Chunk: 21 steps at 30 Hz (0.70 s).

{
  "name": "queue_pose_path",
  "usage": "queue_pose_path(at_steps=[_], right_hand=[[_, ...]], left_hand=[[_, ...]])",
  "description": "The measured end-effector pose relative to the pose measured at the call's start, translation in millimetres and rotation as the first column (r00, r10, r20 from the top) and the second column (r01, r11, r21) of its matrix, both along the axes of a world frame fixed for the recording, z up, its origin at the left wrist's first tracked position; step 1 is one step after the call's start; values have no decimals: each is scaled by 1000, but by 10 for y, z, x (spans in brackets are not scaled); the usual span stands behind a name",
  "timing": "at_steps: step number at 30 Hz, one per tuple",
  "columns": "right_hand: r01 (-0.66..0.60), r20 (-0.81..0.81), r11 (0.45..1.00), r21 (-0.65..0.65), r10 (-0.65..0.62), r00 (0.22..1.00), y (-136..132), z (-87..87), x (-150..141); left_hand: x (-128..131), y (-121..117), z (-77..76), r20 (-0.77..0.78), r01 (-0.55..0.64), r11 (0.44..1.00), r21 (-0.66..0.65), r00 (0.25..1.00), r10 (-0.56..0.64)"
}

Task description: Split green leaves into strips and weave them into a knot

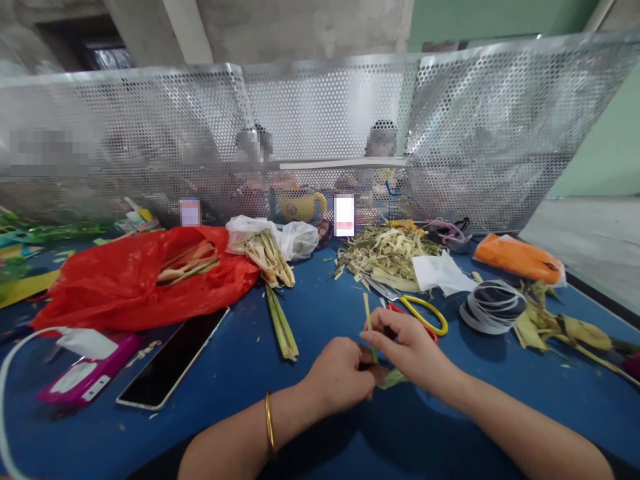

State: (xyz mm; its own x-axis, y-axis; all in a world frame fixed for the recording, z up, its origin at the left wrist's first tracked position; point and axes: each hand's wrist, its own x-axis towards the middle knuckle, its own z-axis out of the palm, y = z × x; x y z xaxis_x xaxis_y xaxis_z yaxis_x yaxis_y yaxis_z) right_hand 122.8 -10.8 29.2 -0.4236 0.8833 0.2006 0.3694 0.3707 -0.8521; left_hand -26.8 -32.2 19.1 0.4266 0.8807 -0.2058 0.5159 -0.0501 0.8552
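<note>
My left hand (341,372), with a gold bangle at its wrist, is closed on a pale green plant-leaf strip (367,310) near its lower end. The thumb and fingers of my right hand (410,343) pinch the same strip higher up, and its tip stands up above them. A wider bit of leaf (393,379) shows below, between the hands. My fingers hide how the pieces join. Just beyond my right hand lie scissors (424,313) with yellow and red handles. Ahead of my left hand lies a folded green leaf stalk (283,327).
At left are a red plastic bag (135,293) with dry husks, a phone (175,360) and a purple power bank (90,380). A heap of leaf shreds (390,253), a tape roll (493,307) and an orange packet (520,259) lie right. A perforated metal screen (325,100) stands behind.
</note>
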Motion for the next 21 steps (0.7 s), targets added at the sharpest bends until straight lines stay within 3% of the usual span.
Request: queue_pose_path(at_steps=[4,8,11,13,17,19,21], right_hand=[[54,-5,985,167,-54,999,-44,14,-4],[75,-3,948,310,-77,997,-86,19,42],[103,34,860,499,-138,990,-113,13,82],[63,99,765,641,-164,982,-129,7,100],[-175,316,582,794,-149,937,-151,-27,98],[-227,379,563,795,-168,910,-154,-55,82],[-224,408,587,778,-202,890,-150,-91,62]], left_hand=[[-5,-6,-2,-24,-20,999,30,1000,21],[-42,49,-12,-36,-111,991,75,993,114],[-70,114,-20,116,-207,974,-92,969,216],[-82,159,-18,250,-248,934,-257,917,312],[-87,213,-23,424,-282,839,-465,761,491],[-84,219,-38,481,-275,805,-525,685,547],[-79,217,-53,527,-255,780,-572,614,587]])
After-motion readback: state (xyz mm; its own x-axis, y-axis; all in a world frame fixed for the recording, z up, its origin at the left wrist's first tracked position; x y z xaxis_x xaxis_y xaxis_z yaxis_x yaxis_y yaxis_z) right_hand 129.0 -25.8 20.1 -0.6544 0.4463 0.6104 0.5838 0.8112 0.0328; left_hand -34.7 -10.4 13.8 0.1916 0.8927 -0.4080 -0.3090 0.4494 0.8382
